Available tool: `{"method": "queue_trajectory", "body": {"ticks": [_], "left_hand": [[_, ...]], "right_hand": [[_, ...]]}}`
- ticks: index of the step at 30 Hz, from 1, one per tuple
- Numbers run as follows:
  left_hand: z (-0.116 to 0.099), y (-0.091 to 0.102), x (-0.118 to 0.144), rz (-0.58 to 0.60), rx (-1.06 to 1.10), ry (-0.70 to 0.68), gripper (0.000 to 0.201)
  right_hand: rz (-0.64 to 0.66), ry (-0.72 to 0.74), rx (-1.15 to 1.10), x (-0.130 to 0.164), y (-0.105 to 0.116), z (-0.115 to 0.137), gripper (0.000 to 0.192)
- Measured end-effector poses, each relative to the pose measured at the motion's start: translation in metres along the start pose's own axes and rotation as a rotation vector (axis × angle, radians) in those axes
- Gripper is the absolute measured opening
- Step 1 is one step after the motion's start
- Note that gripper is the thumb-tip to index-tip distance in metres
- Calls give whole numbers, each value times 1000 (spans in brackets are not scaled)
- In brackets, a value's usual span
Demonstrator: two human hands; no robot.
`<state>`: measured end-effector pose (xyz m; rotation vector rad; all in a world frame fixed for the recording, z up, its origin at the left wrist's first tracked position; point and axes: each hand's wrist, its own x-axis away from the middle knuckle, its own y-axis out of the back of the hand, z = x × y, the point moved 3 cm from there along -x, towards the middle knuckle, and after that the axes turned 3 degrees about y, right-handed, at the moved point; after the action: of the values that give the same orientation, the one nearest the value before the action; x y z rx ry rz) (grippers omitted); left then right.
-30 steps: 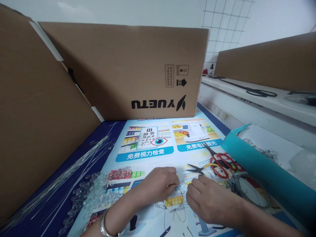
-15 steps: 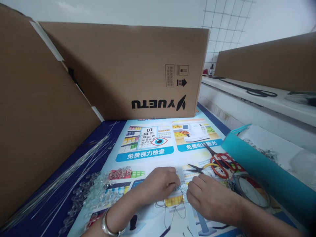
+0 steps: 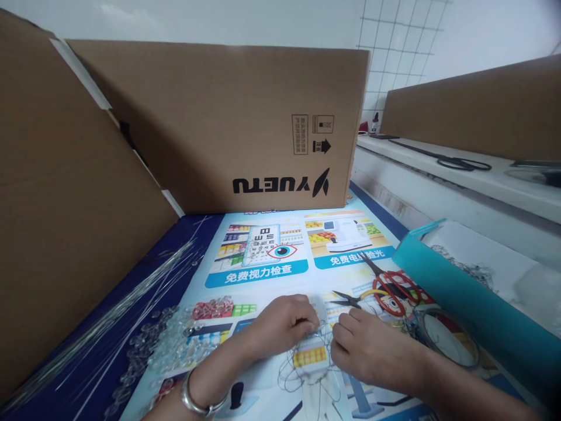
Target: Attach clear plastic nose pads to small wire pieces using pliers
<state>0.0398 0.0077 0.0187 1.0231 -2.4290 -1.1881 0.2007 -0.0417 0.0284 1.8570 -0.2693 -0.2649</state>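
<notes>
My left hand (image 3: 287, 321), with a silver bangle on its wrist, is closed in a pinch on a tangle of thin looped wire (image 3: 291, 374). Close by on the right, my right hand (image 3: 368, 345) has its fingers curled at the other side of the same wire, their tips turned away from view. The fine loops hang below and between the hands, over the printed poster. Just past my right hand lie yellow-handled pliers (image 3: 355, 298) and red-handled scissors (image 3: 392, 292). Clear beads (image 3: 179, 342) are spread in a pile left of my left hand.
A bundle of straight wires (image 3: 118, 316) lies at the left. A coil of wire (image 3: 451, 339) sits by my right forearm, beside a teal box (image 3: 464, 292) with wire pieces inside. Cardboard panels (image 3: 210, 128) stand behind and left. Black scissors (image 3: 460, 162) rest on the ledge.
The wire loops below my hands have shifted and hang differently, spread lower and to the left. Both hands stay nearly in place, still closed.
</notes>
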Motion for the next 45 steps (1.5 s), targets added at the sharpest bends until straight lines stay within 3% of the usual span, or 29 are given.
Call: {"method": "queue_trajectory", "body": {"ticks": [9,14,20,27,45], "left_hand": [[2,-4,0,1,-54,-19,18],[1,-4,0,2,-66,-16,17],[1,-3,0,5,-50,1,17],[3,-4,0,2,-41,-16,17],[4,-3,1,-14,-37,-21,17]], "right_hand": [[89,-114,-160,1,-5,-5,3],[109,-239,-324,4,-1,-9,13],[75,-63,-306,2,5,-3,19],[1,5,-170,-1,-5,0,11],[134,-76,-371,-10,-2,-3,11]]}}
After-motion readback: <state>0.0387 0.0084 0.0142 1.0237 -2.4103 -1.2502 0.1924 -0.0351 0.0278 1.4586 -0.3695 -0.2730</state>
